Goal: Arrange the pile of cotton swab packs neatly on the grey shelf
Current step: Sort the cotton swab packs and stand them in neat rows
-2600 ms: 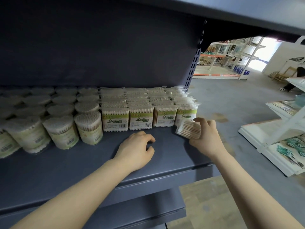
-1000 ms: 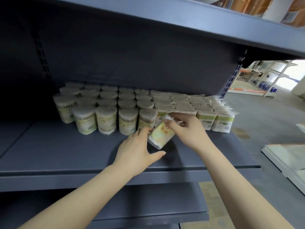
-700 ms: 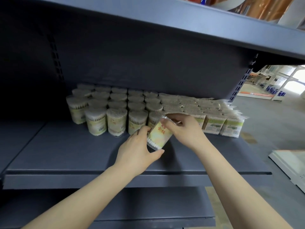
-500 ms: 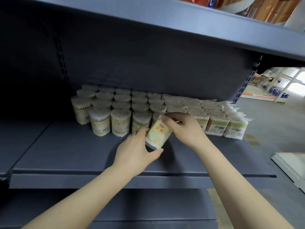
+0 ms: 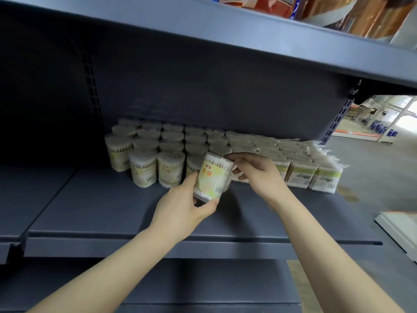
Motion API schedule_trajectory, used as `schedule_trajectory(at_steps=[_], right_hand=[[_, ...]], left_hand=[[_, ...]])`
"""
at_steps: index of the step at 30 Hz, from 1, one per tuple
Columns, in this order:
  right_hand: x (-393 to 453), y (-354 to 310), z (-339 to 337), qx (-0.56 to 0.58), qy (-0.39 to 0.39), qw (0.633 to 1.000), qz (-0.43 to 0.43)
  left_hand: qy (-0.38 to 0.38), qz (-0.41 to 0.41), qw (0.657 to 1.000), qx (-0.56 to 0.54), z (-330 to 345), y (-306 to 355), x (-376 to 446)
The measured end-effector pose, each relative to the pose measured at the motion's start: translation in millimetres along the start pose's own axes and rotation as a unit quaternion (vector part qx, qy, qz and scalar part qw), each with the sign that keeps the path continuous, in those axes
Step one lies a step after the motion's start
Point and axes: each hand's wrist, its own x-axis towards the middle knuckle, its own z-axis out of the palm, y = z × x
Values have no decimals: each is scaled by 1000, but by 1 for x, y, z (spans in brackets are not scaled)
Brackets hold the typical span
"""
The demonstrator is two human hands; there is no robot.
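Holding a round cotton swab pack [image 5: 213, 177] between both hands, the person keeps it tilted, top leaning right, above the grey shelf [image 5: 108, 208] and just in front of the stocked rows.

Hand status:
- Left hand [image 5: 182, 211]: fingers and thumb curled round the pack's lower end; thumb under the base, fingers on the left side of the label.
- Right hand [image 5: 257, 175]: fingertips pinch the pack's upper rim from the right; wrist sits in front of the flat packs.

Held pack: clear cylinder w/ yellow-green label, red characters and a barcode near the bottom edge. White swab tips show at top and bottom. Whether the base touches the shelf deck: cannot tell, but it appears lifted.

Shelf contents:
- Round swab packs [image 5: 144, 170], left group: upright, several rows deep, front row approx. level w/ the held pack's left side. Packs touch one another.
- Flat swab packs [image 5: 300, 175], right group: upright in rows w/ green labels facing front, running to the shelf's right end. Just beside the round group.

Surroundings: upper shelf [image 5: 248, 41] overhangs the work area and carries red and copper-coloured bagged goods [image 5: 361, 16] at top right. Lower shelf [image 5: 180, 285] sits below the arms. Slotted upright [image 5: 338, 116] closes the bay at right; shop floor [image 5: 372, 168] beyond it.
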Motion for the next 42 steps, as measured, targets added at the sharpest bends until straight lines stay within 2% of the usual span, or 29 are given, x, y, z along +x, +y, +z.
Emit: schedule_trajectory(at_steps=[19,29,35,42], right_hand=[[-4,-11,8,10,11,1000,-16],[-3,-16,16,10,3,1000,-19],[-5,-21,21,31,-10,999,-26],[-2,-28,36,16,-52,997,-61]], left_hand=[[10,-40,994,-104,-4,-3,-4],[15,-61,993,-95,-10,-7,-2],[45,-61,992,-105,-18,-9,-2],[57,-33,996,-52,-29,-10,-8]])
